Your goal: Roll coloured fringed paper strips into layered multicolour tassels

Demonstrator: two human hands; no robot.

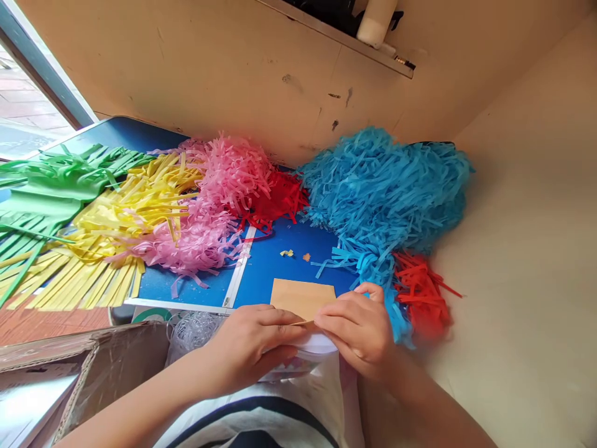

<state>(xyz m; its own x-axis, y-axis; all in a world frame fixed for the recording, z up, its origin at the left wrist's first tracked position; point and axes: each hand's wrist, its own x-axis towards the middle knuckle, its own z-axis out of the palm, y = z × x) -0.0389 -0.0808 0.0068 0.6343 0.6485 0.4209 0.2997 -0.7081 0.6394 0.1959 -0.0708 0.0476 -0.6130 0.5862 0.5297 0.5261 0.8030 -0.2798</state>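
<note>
A light-orange piece of paper (301, 297) stands at the table's front edge, close to my body. My left hand (254, 339) has its fingers closed on the paper's lower left side. From the other side, my right hand (361, 323) pinches the near edge, where the paper looks folded over. My fingers hide part of that fold. Just below the hands is something white (321, 343) with clear plastic (291, 368) under it, partly covered by my left hand. Two small scraps, one yellow (286, 253) and one orange (306, 257), lie beyond the paper.
Fringed strips in green (51, 199), yellow (140, 199), pink (228, 168), red (280, 196) and blue (387, 186) cover much of the blue table (284, 233). Another red bunch (422, 295) hangs at right. A cardboard box (125, 367) stands at lower left, beside clear stringy plastic (193, 330). Walls border the table.
</note>
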